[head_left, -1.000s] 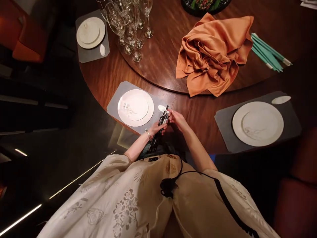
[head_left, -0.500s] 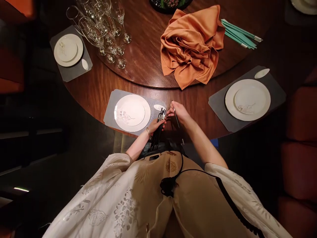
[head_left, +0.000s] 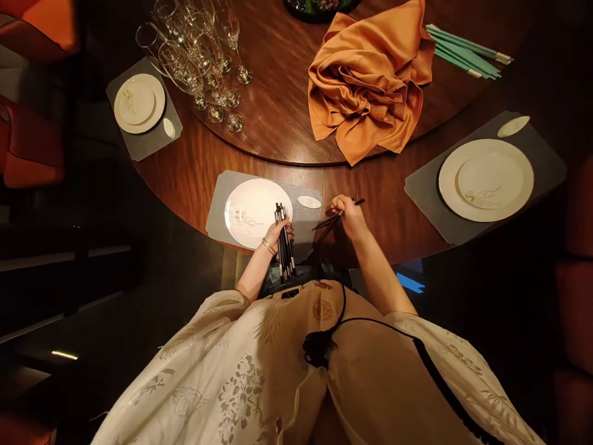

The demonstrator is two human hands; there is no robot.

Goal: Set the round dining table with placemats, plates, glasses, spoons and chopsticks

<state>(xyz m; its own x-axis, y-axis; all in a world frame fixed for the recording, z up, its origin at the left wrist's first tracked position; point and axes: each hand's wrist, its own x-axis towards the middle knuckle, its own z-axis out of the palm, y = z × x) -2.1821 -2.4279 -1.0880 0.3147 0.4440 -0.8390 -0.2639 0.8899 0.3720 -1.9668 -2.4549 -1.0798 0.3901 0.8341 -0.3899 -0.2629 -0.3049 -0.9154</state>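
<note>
My left hand (head_left: pixel 277 236) is closed round a bundle of black chopsticks (head_left: pixel 288 258) with silvery bands, held upright in view over the right edge of a white plate (head_left: pixel 245 204). That plate is a small one stacked on a larger one, on a grey placemat (head_left: pixel 215 213). Beside the mat's right edge, my right hand (head_left: pixel 350 217) pinches dark chopsticks (head_left: pixel 323 224) that slant across it; their exact number is hard to make out. A small white oval dish (head_left: pixel 309 202) lies on the mat between the two hands.
On the raised round turntable (head_left: pixel 273 133) stand several stemmed glasses (head_left: pixel 215 111), a heap of orange cloth napkins (head_left: pixel 365 93) and several turquoise chopstick sleeves (head_left: pixel 463 55). Further place settings lie on a left placemat (head_left: pixel 139 148) and a right placemat (head_left: pixel 424 191). Orange chairs (head_left: pixel 32 145) surround the table.
My left hand has drawn the bundle leftward, away from my right hand. My right hand has turned, so its chopsticks slant sideways instead of pointing down. The view has shifted slightly.
</note>
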